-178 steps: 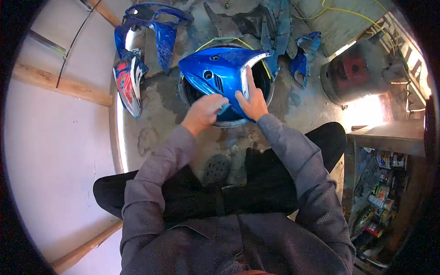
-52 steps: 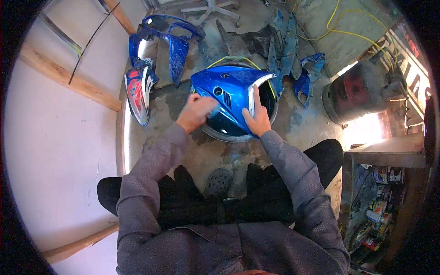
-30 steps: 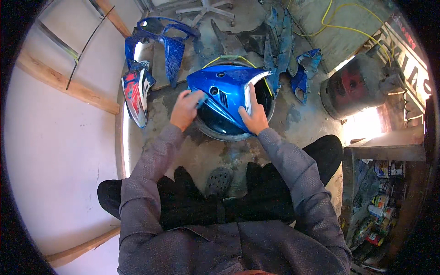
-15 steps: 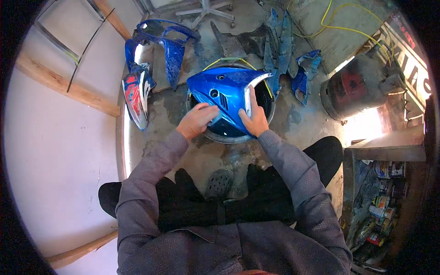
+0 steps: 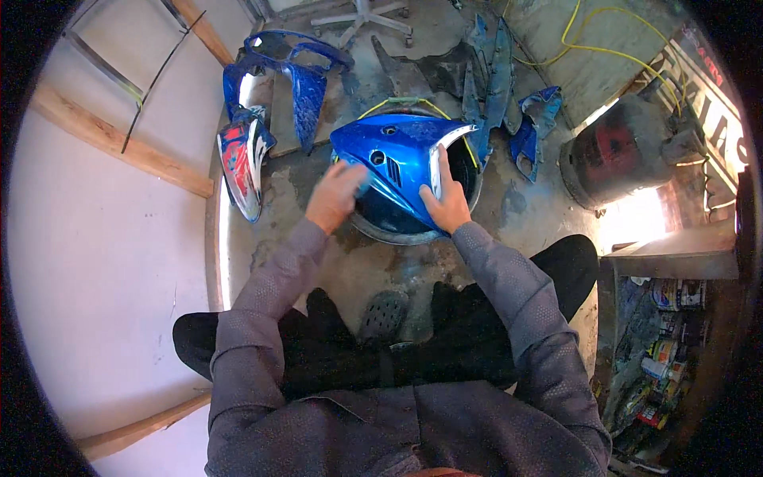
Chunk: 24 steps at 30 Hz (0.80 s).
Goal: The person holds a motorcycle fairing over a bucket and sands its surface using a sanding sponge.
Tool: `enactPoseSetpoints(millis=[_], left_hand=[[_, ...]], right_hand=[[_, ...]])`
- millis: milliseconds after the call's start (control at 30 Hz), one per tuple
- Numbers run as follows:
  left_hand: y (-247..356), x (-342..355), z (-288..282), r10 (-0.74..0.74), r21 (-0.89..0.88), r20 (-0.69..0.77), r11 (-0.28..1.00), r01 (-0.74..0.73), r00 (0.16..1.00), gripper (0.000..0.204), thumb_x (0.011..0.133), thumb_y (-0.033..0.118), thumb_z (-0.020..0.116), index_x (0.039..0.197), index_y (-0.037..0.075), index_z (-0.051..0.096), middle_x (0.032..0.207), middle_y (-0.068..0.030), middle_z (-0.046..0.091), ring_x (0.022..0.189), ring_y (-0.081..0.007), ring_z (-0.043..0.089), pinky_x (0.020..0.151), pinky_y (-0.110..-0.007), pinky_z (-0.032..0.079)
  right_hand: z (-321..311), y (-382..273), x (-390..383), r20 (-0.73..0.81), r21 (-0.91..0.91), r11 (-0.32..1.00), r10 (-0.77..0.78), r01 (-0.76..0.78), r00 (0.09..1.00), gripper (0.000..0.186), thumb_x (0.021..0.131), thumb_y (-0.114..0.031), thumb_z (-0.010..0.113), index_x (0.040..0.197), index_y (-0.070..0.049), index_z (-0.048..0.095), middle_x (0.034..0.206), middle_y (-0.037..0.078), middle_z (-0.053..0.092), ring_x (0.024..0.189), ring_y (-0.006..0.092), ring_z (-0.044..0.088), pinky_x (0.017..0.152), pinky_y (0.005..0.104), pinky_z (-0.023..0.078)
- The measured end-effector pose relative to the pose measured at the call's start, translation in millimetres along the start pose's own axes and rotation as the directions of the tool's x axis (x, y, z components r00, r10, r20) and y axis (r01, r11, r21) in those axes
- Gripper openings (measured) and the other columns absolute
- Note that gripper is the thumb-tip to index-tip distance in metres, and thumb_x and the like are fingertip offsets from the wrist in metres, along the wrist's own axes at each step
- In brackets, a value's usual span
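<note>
A glossy blue plastic fairing panel (image 5: 412, 176) with round holes, slots and a white inner edge rests over a round dark basin (image 5: 395, 238) on the floor. At its right side, my right hand (image 5: 450, 208) grips the white edge, thumb on the blue face and index finger stretched along the rim. My left hand (image 5: 331, 199) is closed round a small light-blue pad (image 5: 363, 188) at the panel's lower left edge. Motion smears these fingers, and most of the pad is hidden; its exact kind cannot be made out.
Blue fairing parts (image 5: 308, 99) and a red-white-blue panel (image 5: 239, 159) lie at left. Dark and blue panels (image 5: 524, 143) lie beyond the basin. A rusty gas cylinder (image 5: 612, 151), yellow cable (image 5: 608, 49) and shelf with cans (image 5: 664, 350) stand right. A chair base (image 5: 362, 20) is behind.
My left hand has slid up and left along the panel's lower left edge with the pad. My right hand keeps its grip. The whole view has shifted slightly.
</note>
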<state>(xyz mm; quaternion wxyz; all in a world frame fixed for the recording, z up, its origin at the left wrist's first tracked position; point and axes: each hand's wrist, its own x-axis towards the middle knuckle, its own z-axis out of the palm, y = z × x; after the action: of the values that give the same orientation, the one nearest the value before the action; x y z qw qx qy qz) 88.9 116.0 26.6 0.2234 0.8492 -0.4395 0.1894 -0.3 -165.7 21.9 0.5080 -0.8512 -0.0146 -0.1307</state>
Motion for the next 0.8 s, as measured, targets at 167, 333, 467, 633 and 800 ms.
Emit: enactPoseSetpoints(millis=[167, 333, 467, 633, 800], left_hand=[[43, 0, 8, 0.009, -0.057, -0.018, 0.998, -0.010, 1.000, 0.034, 0.089, -0.001, 0.059, 0.120, 0.005, 0.069, 0.122, -0.0150, 0.073, 0.121, -0.0372, 0.068, 0.110, -0.046, 0.054], [54, -10, 21, 0.152, -0.218, 0.122, 0.968, -0.123, 0.981, 0.055, 0.077, -0.009, 0.063, 0.129, 0.006, 0.069, 0.137, -0.0146, 0.072, 0.133, -0.0325, 0.066, 0.116, -0.052, 0.050], [24, 3, 12, -0.036, -0.081, 0.013, 0.996, 0.037, 0.999, 0.051, 0.080, -0.009, 0.063, 0.128, 0.008, 0.069, 0.128, -0.0124, 0.074, 0.121, -0.0344, 0.069, 0.115, -0.054, 0.048], [91, -12, 33, 0.120, -0.154, 0.061, 0.982, -0.110, 0.991, 0.047, 0.081, 0.000, 0.067, 0.128, 0.007, 0.069, 0.132, -0.0119, 0.073, 0.131, -0.0253, 0.067, 0.115, -0.049, 0.047], [51, 2, 17, 0.057, 0.082, -0.017, 0.995, -0.055, 0.998, 0.030, 0.090, 0.006, 0.065, 0.119, 0.011, 0.070, 0.118, -0.0066, 0.074, 0.118, -0.0232, 0.071, 0.108, -0.052, 0.046]], right_hand=[[-4, 13, -4, -0.049, -0.028, 0.998, -0.059, 0.057, 0.997, 0.101, 0.092, -0.024, 0.067, 0.174, -0.010, 0.009, 0.096, 0.035, 0.073, 0.078, 0.0514, 0.072, 0.077, 0.0556, 0.057], [-2, 2, -4, -0.035, -0.006, 1.000, -0.018, 0.018, 0.999, 0.100, 0.091, -0.022, 0.067, 0.174, -0.011, 0.011, 0.092, 0.034, 0.073, 0.077, 0.0506, 0.072, 0.077, 0.0557, 0.056], [-2, 5, -3, -0.065, -0.016, 0.999, -0.053, 0.052, 0.996, 0.100, 0.091, -0.023, 0.067, 0.174, -0.011, 0.011, 0.088, 0.032, 0.073, 0.076, 0.0498, 0.072, 0.076, 0.0554, 0.056], [-4, 7, -4, -0.046, -0.013, 0.999, -0.031, 0.030, 0.998, 0.100, 0.091, -0.024, 0.067, 0.173, -0.011, 0.011, 0.090, 0.033, 0.073, 0.077, 0.0502, 0.072, 0.076, 0.0556, 0.057], [-6, 5, -3, -0.040, -0.016, 1.000, -0.014, 0.013, 0.999, 0.101, 0.091, -0.024, 0.067, 0.173, -0.011, 0.011, 0.091, 0.034, 0.073, 0.077, 0.0503, 0.072, 0.075, 0.0557, 0.057]])
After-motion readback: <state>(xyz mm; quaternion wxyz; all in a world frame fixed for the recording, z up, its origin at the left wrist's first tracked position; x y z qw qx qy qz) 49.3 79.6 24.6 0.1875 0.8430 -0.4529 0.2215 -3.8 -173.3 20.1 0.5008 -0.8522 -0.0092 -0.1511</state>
